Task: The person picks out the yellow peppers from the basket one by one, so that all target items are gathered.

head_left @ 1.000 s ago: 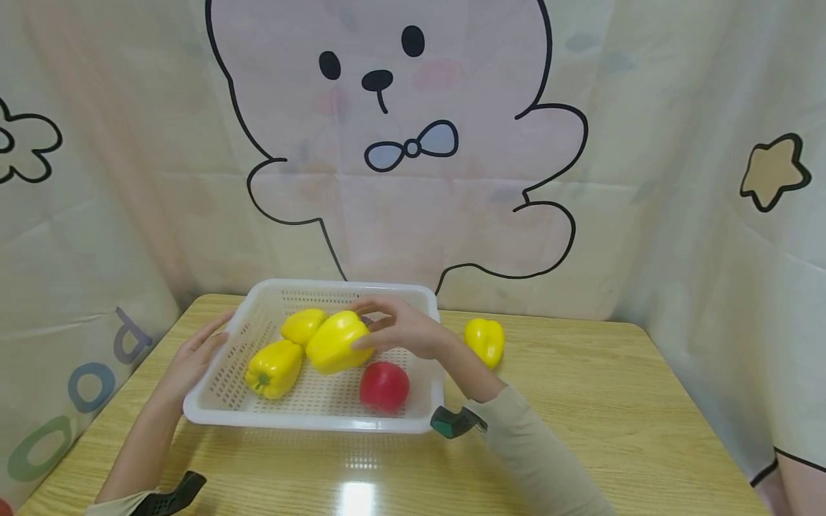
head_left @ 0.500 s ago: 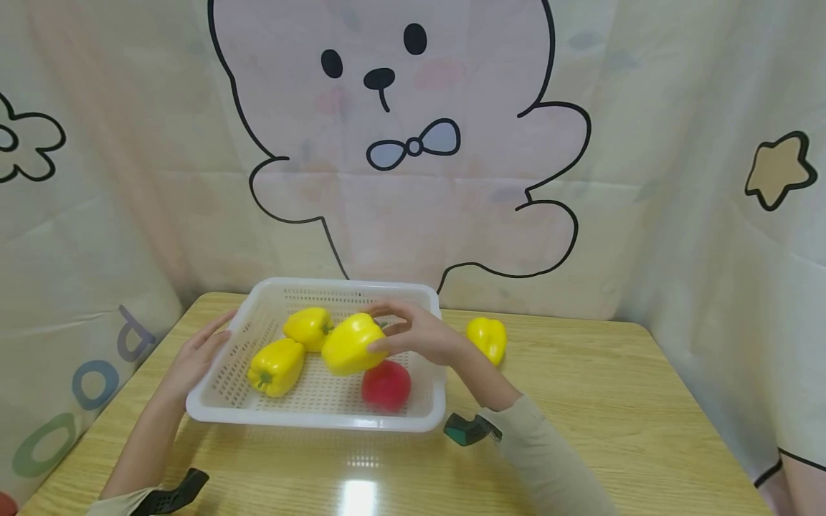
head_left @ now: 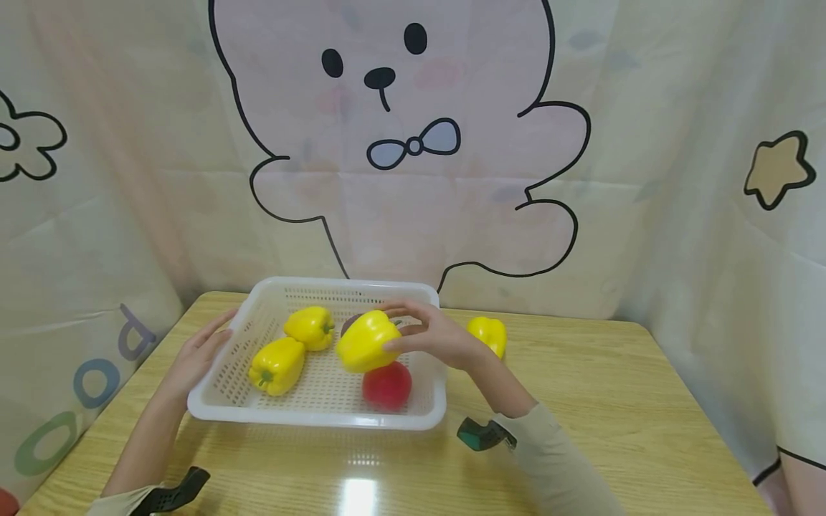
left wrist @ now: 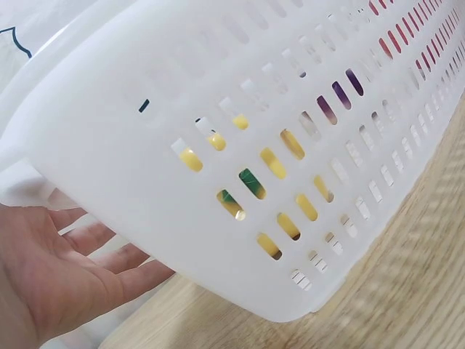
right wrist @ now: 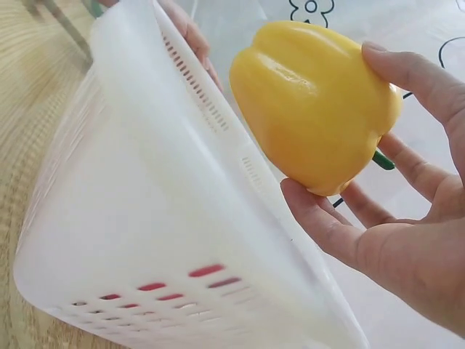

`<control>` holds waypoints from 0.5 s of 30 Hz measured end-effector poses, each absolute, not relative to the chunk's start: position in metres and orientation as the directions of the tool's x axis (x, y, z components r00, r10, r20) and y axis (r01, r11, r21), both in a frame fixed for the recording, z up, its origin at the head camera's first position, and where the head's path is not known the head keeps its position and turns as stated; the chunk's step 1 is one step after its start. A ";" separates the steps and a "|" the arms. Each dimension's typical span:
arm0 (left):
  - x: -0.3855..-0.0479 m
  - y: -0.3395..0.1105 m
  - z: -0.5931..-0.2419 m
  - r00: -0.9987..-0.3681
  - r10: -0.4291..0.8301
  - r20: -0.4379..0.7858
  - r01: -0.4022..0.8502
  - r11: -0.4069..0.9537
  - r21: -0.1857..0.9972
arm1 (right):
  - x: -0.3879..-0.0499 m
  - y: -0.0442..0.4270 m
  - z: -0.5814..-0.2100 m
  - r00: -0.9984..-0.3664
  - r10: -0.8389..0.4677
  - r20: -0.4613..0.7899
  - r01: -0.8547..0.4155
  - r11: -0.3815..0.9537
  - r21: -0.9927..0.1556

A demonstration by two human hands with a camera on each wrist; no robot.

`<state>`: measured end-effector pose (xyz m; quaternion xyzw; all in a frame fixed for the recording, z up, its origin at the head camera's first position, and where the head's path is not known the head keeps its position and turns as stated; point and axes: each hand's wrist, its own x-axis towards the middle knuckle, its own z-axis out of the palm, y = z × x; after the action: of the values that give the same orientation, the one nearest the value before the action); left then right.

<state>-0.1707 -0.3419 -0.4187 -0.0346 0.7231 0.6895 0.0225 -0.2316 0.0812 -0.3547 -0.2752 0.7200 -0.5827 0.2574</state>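
In my right hand [head_left: 435, 335] I hold a yellow bell pepper [head_left: 366, 342] above the right half of a white perforated basket [head_left: 316, 417]. Thumb and fingers grip the pepper near its green stem, and the right wrist view shows this yellow bell pepper [right wrist: 312, 102] level with the basket rim. My left hand [head_left: 196, 358] rests against the basket's left side, its fingers fairly straight along the outer wall under the rim. Inside the basket lie two other yellow bell peppers [head_left: 277, 366] and a round red fruit or vegetable [head_left: 386, 387]. Something dark purple [head_left: 349, 324] is mostly hidden behind the held pepper.
Another yellow bell pepper [head_left: 488, 335] stands on the wooden table [head_left: 600, 401], right of the basket and partly behind my right forearm. A printed curtain [head_left: 413, 229] rises behind the table. Part of a red object [head_left: 8, 503] shows at the lower left corner.
The right hand has carried the held pepper rightward, away from the two peppers at the left of the basket, uncovering some of the purple thing. My left hand has stayed put.
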 end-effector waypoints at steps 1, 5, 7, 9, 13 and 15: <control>-0.171 -0.342 -0.419 -0.997 -0.020 -0.078 -0.079 0.049 0.996 | -0.231 0.082 -0.355 -0.717 -0.695 -0.051 -0.098 0.173 -0.980; -0.171 -0.343 -0.419 -0.997 -0.022 -0.070 -0.071 0.047 0.996 | -0.229 0.085 -0.356 -0.727 -0.685 -0.052 -0.108 0.189 -0.976; -0.170 -0.343 -0.419 -0.998 -0.018 -0.064 -0.064 0.052 0.997 | -0.227 0.086 -0.358 -0.731 -0.681 -0.052 -0.108 0.191 -0.976; -0.170 -0.342 -0.419 -0.998 -0.014 -0.059 -0.060 0.051 0.997 | -0.226 0.088 -0.359 -0.733 -0.679 -0.048 -0.108 0.186 -0.977; -0.170 -0.341 -0.419 -0.997 -0.025 -0.077 -0.079 0.058 0.995 | -0.224 0.093 -0.361 -0.737 -0.674 -0.055 -0.083 0.171 -0.982; -0.170 -0.341 -0.419 -0.996 -0.031 -0.089 -0.091 0.060 0.994 | -0.224 0.095 -0.362 -0.741 -0.669 -0.057 -0.075 0.168 -0.983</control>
<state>-0.1701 -0.3405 -0.4191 -0.0420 0.7278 0.6842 0.0218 -0.2241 0.0950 -0.3622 -0.2576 0.7217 -0.5914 0.2509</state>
